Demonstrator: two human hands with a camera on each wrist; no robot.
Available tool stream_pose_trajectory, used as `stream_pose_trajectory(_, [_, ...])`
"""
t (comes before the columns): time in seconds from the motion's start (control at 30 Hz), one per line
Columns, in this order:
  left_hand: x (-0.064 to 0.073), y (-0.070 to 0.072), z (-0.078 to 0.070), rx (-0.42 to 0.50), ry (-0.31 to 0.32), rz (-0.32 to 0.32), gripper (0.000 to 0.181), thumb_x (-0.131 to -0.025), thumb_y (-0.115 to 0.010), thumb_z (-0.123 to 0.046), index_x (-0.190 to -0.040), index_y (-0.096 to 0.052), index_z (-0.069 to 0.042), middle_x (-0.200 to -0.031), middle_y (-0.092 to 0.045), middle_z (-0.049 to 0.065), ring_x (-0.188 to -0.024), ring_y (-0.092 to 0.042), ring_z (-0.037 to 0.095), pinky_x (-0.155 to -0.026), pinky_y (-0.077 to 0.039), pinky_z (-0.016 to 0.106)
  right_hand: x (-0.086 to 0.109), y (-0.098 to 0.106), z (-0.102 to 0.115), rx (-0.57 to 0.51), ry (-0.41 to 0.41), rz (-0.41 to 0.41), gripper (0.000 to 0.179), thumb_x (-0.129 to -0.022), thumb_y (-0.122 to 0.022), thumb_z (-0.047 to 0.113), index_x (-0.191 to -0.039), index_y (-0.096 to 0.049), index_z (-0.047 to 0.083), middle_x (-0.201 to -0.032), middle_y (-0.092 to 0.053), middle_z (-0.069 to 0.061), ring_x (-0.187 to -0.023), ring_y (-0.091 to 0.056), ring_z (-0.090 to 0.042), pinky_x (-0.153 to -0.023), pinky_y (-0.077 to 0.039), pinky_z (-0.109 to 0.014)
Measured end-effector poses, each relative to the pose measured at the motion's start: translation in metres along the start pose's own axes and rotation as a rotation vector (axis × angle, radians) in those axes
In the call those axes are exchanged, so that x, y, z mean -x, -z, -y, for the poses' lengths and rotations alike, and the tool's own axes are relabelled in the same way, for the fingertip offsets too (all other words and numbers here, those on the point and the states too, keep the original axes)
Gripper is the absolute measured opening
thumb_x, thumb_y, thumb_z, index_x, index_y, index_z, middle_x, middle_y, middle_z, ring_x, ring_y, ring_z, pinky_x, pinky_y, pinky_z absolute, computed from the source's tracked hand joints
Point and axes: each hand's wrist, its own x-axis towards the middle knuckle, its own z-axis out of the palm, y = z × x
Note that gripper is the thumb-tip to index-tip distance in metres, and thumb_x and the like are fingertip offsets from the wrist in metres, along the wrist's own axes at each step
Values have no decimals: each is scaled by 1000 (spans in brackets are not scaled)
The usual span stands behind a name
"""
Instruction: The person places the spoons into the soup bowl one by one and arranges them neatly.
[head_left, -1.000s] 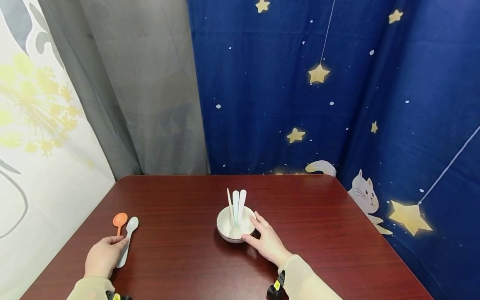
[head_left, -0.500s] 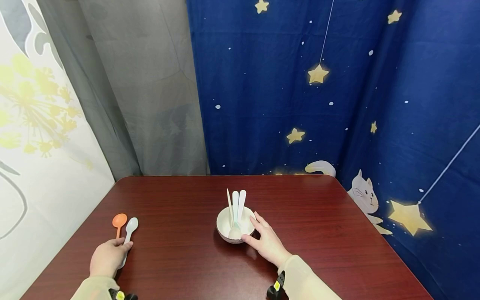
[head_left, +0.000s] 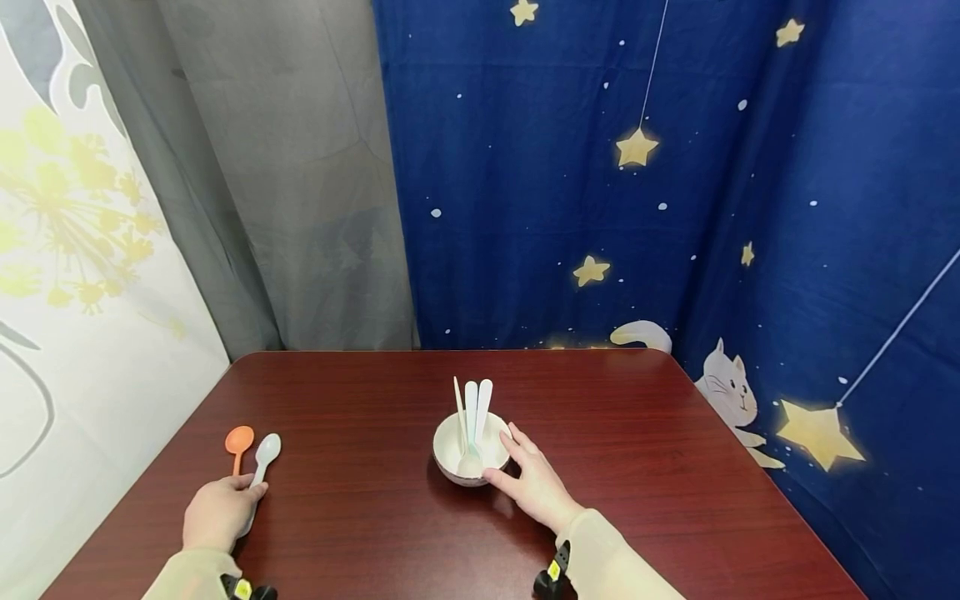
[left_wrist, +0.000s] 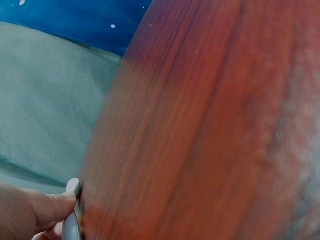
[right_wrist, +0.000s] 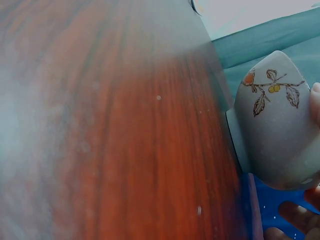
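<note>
On the left of the table, my left hand [head_left: 219, 515] pinches the handle of a white spoon [head_left: 267, 450] between thumb and fingers; the thumb shows on it in the left wrist view. Just left of that lies an orange spoon [head_left: 239, 440], its handle partly hidden by the hand. A white bowl [head_left: 444, 446] sits mid-table, with white spoons [head_left: 472, 408] and a thin pale stick-like handle [head_left: 458, 400] leaning in it. My right hand [head_left: 534, 483] touches the bowl's right side, thumb and fingers spread. Brown leaves and orange fruit decorate the bowl's outside in the right wrist view.
Everything stands on a dark red wooden table [head_left: 360, 417] with rounded far corners. Behind it hang a grey curtain [head_left: 300, 208] and a blue star-patterned curtain [head_left: 525, 208]. A white patterned cloth [head_left: 90, 333] borders the left side.
My left hand has moved slightly right and taken the white spoon's handle, whose head has shifted a little right. The right hand and the bowl have stayed in place.
</note>
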Motion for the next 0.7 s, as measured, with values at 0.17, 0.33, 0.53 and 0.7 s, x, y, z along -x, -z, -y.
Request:
stream_pose_trajectory(0.17, [0, -1, -6, -13, -24, -6, 43, -91, -63, -29, -117, -63, 5, -117, -57, 33, -106, -51, 54, -82, -43, 59, 0, 1, 1, 4, 5, 0, 78, -87, -65, 51, -142, -44, -1, -152, -31, -19, -137, -32, -38, -108, -31, -53])
stream_pose_trajectory(0.33, [0, -3, -10, -8, -36, -11, 40, -90, -64, -26, -115, -65, 5, -114, -59, 32, -104, -52, 53, -80, -43, 59, 0, 0, 0, 14, 10, -2, 77, -87, -65, 50, -142, -44, -1, -152, -32, -19, -137, -32, -38, -108, -31, -52])
stream_pose_trajectory(0.53, [-1, -6, -11, -6, -47, -10, 40, -90, -63, -26, -116, -64, 5, -116, -58, 33, -106, -51, 54, -81, -43, 59, -1, 0, -1, 17, 13, -2, 77, -87, -65, 51, -142, -44, 0, -151, -32, -20, -136, -33, -39, -108, -31, -52])
stream_pose_trajectory(0.7, [-2, -7, -11, 3, -53, -16, 39, -90, -62, -24, -116, -64, 4, -116, -58, 33, -107, -51, 54, -82, -43, 59, -1, 0, -1, 12, 11, 0, 78, -87, -65, 51, -141, -44, -1, -151, -32, -21, -136, -33, -39, -108, -31, -53])
